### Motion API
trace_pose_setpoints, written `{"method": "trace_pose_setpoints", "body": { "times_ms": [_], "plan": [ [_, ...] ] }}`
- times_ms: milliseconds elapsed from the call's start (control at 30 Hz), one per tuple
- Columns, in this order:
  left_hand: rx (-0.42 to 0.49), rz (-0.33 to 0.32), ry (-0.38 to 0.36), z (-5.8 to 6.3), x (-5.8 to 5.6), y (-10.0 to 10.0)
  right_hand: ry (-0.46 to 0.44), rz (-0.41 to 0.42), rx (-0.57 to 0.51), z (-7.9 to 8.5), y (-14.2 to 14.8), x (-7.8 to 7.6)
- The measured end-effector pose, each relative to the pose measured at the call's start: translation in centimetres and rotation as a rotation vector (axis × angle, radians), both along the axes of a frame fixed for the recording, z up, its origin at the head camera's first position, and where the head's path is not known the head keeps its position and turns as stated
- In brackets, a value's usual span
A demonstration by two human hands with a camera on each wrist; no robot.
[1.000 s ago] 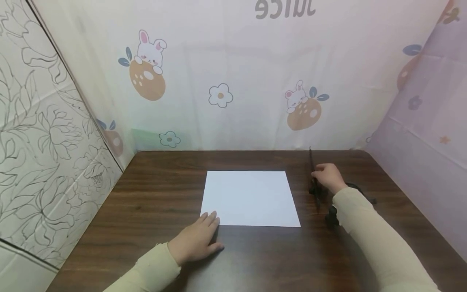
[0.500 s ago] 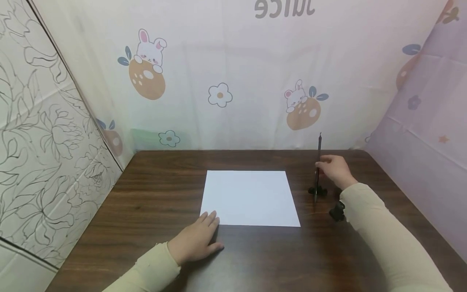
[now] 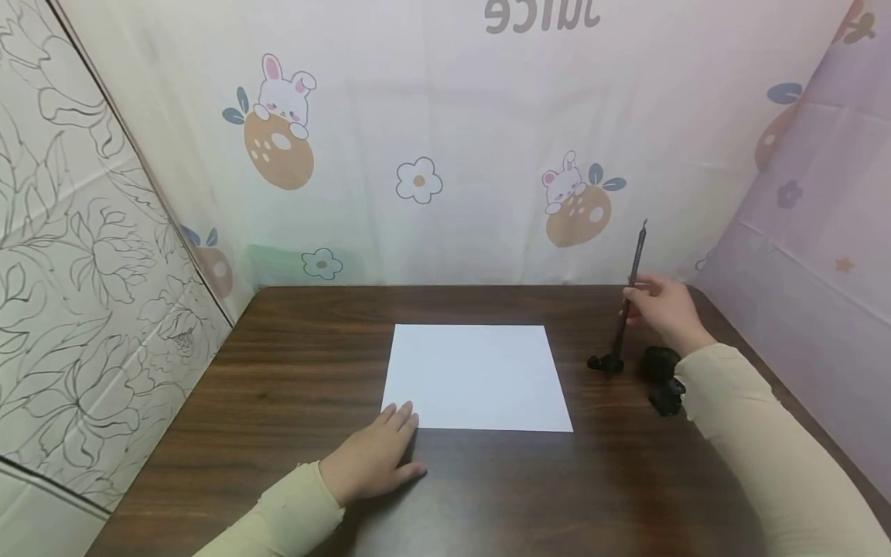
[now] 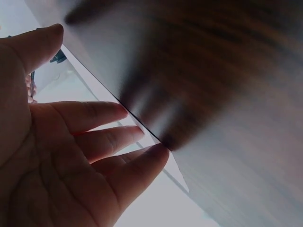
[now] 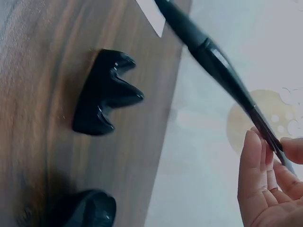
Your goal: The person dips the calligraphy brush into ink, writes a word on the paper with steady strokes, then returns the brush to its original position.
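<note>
My right hand [image 3: 664, 308] pinches the thin handle of a dark writing brush [image 3: 633, 263] between thumb and fingers. In the right wrist view, the brush [image 5: 220, 66] slants with its thick head end at the top, the tip cut off by the frame. Below it stands a glossy black brush rest [image 5: 104, 101] with pointed peaks. A sheet of white paper [image 3: 480, 379] lies flat in the middle of the table. My left hand [image 3: 372, 456] rests at its near left corner, fingers straight, fingertips on the paper's edge; the left wrist view shows this hand [image 4: 71, 156] from the palm side.
A small black bowl [image 3: 660, 362] stands right of the brush rest, partly behind the right wrist. A dark wrist camera [image 3: 667, 398] sits at the right cuff. The brown wooden table [image 3: 515, 495] ends at a printed curtain [image 3: 480, 155] behind and cloth walls at the sides.
My right hand has moved right and away with the brush, which has swung from upright to leaning right, its top higher. The left hand and paper have stayed put.
</note>
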State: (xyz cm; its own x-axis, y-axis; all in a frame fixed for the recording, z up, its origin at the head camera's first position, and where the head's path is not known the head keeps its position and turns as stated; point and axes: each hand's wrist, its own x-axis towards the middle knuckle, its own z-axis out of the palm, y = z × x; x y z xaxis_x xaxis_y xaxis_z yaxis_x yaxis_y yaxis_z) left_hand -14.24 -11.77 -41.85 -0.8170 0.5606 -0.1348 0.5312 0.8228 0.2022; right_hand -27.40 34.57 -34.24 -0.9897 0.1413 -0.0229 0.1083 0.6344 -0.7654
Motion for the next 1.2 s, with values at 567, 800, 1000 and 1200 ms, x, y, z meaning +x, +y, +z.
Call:
{"method": "trace_pose_setpoints", "body": {
  "times_ms": [567, 800, 1000, 1200],
  "plan": [
    [0.001, -0.013, -0.003, -0.1, 0.0, 0.0, 0.388, -0.036, -0.299, 1.8, 4.1, 2.2],
    [0.006, -0.013, -0.009, 0.2, 0.1, 0.0, 0.419, -0.09, -0.199, 1.7, 5.7, 3.8],
    [0.008, -0.012, -0.013, 0.1, 0.1, 0.0, 0.395, -0.147, -0.172, 0.6, 7.0, 4.5],
    [0.009, -0.012, -0.011, 0.1, 0.0, -0.1, 0.393, -0.153, -0.216, -0.1, 7.5, 4.9]
  ]
}}
